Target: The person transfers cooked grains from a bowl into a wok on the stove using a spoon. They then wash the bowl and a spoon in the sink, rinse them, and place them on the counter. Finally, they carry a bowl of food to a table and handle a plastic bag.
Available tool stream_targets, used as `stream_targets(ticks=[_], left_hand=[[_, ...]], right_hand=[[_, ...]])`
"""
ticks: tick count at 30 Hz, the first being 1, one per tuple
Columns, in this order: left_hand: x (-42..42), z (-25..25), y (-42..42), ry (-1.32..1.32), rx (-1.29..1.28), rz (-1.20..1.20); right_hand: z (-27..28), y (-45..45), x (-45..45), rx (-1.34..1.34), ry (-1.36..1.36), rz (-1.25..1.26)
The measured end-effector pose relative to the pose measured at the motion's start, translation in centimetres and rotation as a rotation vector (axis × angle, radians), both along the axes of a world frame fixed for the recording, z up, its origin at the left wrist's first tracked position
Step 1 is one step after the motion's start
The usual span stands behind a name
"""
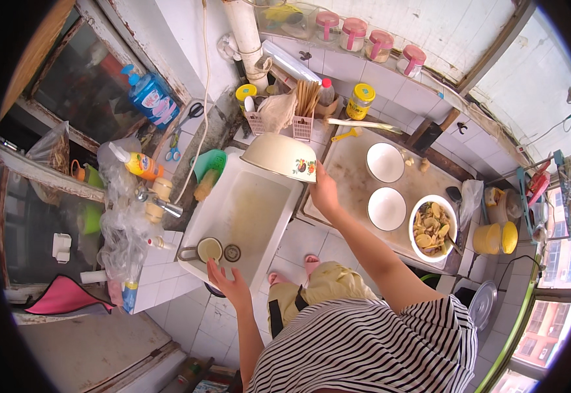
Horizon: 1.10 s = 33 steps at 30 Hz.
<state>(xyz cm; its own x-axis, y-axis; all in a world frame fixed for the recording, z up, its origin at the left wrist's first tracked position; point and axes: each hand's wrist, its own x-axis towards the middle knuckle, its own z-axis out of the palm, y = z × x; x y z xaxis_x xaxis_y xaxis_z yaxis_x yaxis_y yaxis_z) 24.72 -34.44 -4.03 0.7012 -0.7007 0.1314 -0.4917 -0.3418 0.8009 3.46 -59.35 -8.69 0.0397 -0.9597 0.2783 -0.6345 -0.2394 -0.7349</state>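
My right hand (324, 191) grips the rim of a cream enamel basin (280, 157) with a fruit decoration, tilted with its underside up over the far end of the white sink (285, 211). My left hand (229, 282), fingers spread and holding nothing, is over the near end of the sink beside a small cream mug (210, 249). That mug stands next to the drain (232, 253). On the counter to the right are two white bowls (385, 162), (387, 209) and a larger white bowl of sliced food (432, 229) with a utensil in it.
A green strainer (211, 164) and a brush (207, 185) sit at the sink's left edge, near the faucet (167, 206). Behind the sink, chopsticks (306, 98) stand in a pink basket (303, 127). A cleaver (426, 135) leans behind the chopping board (354, 147). Lidded jars (353, 34) line the ledge.
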Motion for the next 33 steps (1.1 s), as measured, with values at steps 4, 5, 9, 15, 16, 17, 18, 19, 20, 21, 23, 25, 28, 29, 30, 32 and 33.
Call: stream_targets(ticks=[4,5,9,15,16,17,18,19,20,21,23,25,28,29,30,32,33], left_hand=[[-0.1,0.1,0.0,-0.007,-0.029,0.001],[-0.1,0.1,0.1,-0.006,-0.040,0.002],[0.5,0.0,1.7,0.015,-0.004,0.053],[2.1,-0.1,3.1,0.077,-0.022,0.109],[2.6,0.2,3.1,0.075,-0.030,0.111],[3.2,0.6,3.1,0.075,-0.040,0.108],[4.0,0.9,3.5,0.063,-0.059,0.133],[4.9,1.4,4.1,0.049,-0.079,0.159],[6.0,1.9,4.7,0.033,-0.099,0.186],[7.4,2.4,5.0,0.040,-0.135,0.212],[10.5,3.9,6.8,0.036,-0.196,0.302],[15.3,4.7,8.5,-0.083,-0.302,0.458],[24.4,6.8,11.9,-0.258,-0.460,0.703],[27.5,8.1,12.9,-0.342,-0.473,0.782],[29.9,10.2,13.7,-0.351,-0.422,0.888],[34.9,12.8,14.4,-0.466,-0.329,1.027],[37.4,13.3,14.4,-0.575,-0.283,1.064]], right_hand=[[-2.8,-1.5,-1.2,0.584,-0.338,-0.148],[-3.1,-1.5,-1.9,0.790,-0.550,-0.215],[-3.9,0.8,-4.7,0.855,-0.951,-0.317],[-9.9,3.3,-7.8,0.993,-1.186,-0.417],[-10.9,3.6,-8.4,1.002,-1.222,-0.432],[-11.7,4.0,-8.8,1.005,-1.257,-0.450],[-11.9,4.4,-8.6,0.978,-1.258,-0.486],[-11.7,5.0,-8.2,0.949,-1.258,-0.520],[-11.3,5.7,-8.0,0.993,-1.314,-0.468],[-10.6,6.2,-8.2,1.023,-1.377,-0.427],[-10.0,6.6,-6.7,1.374,-1.390,-0.514],[-7.3,8.2,-2.5,1.328,-1.223,-0.374],[-4.3,10.8,4.9,1.273,-1.041,0.018],[-1.5,12.3,8.7,1.246,-0.969,0.096],[0.9,13.7,12.5,1.213,-0.895,0.221],[5.6,16.9,20.0,1.165,-0.789,0.432],[7.5,18.6,23.8,1.159,-0.752,0.524]])
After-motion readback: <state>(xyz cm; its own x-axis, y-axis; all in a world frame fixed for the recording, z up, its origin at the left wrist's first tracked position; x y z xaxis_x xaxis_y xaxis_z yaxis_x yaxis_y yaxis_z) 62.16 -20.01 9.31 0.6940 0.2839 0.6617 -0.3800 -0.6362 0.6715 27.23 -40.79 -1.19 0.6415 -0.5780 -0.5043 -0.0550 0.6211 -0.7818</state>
